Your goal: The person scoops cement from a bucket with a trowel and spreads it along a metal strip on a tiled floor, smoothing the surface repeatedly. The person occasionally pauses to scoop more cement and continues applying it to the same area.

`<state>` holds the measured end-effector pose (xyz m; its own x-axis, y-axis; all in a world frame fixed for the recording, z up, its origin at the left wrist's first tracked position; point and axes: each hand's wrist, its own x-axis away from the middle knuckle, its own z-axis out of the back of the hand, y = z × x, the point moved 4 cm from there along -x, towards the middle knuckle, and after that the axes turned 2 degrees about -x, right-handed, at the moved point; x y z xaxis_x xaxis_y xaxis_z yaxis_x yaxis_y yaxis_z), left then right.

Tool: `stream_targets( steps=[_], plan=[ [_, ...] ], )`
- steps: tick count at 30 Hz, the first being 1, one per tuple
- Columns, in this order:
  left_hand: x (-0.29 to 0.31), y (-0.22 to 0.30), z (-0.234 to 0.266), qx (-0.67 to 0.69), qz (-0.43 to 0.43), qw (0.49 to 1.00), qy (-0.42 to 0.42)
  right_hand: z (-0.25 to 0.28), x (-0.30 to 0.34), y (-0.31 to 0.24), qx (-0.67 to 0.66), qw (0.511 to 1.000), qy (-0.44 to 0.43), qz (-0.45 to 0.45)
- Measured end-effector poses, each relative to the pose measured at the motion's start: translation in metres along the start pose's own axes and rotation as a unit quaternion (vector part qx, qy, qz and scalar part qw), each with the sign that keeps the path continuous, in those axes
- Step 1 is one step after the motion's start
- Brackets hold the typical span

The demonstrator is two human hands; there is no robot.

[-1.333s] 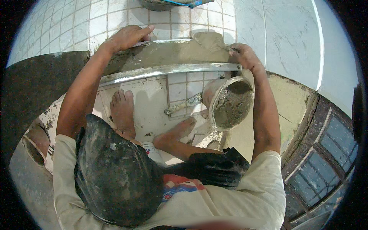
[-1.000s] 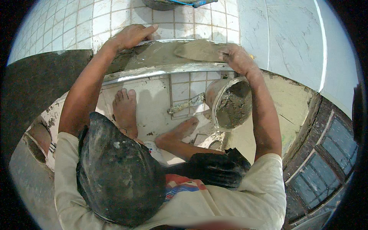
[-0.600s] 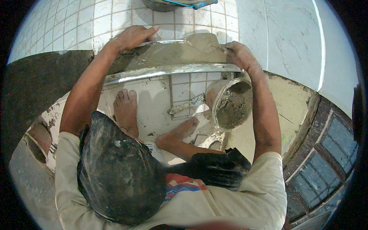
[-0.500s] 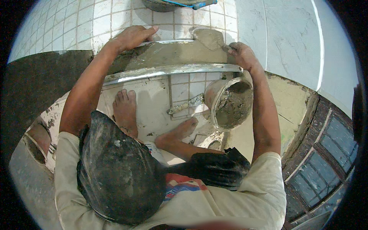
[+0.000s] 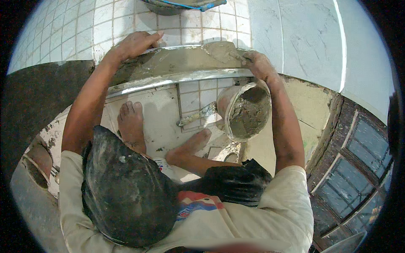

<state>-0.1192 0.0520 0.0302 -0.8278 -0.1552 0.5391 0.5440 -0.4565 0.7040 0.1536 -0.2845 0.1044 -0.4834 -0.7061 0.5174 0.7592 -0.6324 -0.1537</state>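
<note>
A low ledge topped with wet grey mortar [image 5: 177, 60] spans between a far metal straightedge [image 5: 175, 47] and a near metal straightedge [image 5: 181, 78]. At the left end, my left hand [image 5: 134, 45] curls over the far straightedge; some of its fingertips are hidden behind it. My right hand [image 5: 260, 66] is closed round the handle of a trowel [image 5: 221, 51], most of the handle covered by the fingers. The mortar-coated blade lies over the right part of the ledge, near its far edge.
A bucket of mortar [image 5: 249, 111] stands tilted below my right forearm, with a second mortar-covered trowel [image 5: 197, 114] beside it. Beyond the ledge sits a dark bucket with a blue handle [image 5: 173, 7] on white tiles. My bare feet [image 5: 131, 122] are close to the near straightedge.
The trowel blade has come slightly nearer, from overhanging the far edge to lying more over the mortar. My left hand keeps its hold. The whole view has shifted a little.
</note>
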Motion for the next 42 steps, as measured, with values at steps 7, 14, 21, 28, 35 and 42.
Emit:
stream_targets(
  steps=[7,14,21,28,35,42],
  plan=[
    [-0.015,-0.020,-0.006,-0.014,-0.083,0.995,0.056,0.008,0.003,0.019,-0.009,0.994,0.106,-0.018],
    [-0.017,-0.022,-0.002,-0.024,-0.034,0.999,0.010,0.002,0.038,-0.100,-0.687,0.698,0.061,-0.195],
    [-0.011,0.001,-0.002,-0.012,-0.022,1.000,-0.018,-0.108,-0.007,-0.227,-0.905,0.367,0.144,-0.157],
    [-0.008,-0.002,-0.003,-0.059,-0.097,0.993,0.037,-0.145,-0.050,-0.204,-0.771,0.573,0.226,-0.164],
    [-0.014,-0.015,-0.003,-0.111,-0.104,0.988,0.012,-0.085,-0.042,-0.211,-0.900,0.294,0.223,-0.232],
    [-0.015,-0.021,-0.008,-0.289,-0.223,0.930,0.053,-0.075,-0.057,-0.208,-0.885,0.397,0.180,-0.163]
  ],
)
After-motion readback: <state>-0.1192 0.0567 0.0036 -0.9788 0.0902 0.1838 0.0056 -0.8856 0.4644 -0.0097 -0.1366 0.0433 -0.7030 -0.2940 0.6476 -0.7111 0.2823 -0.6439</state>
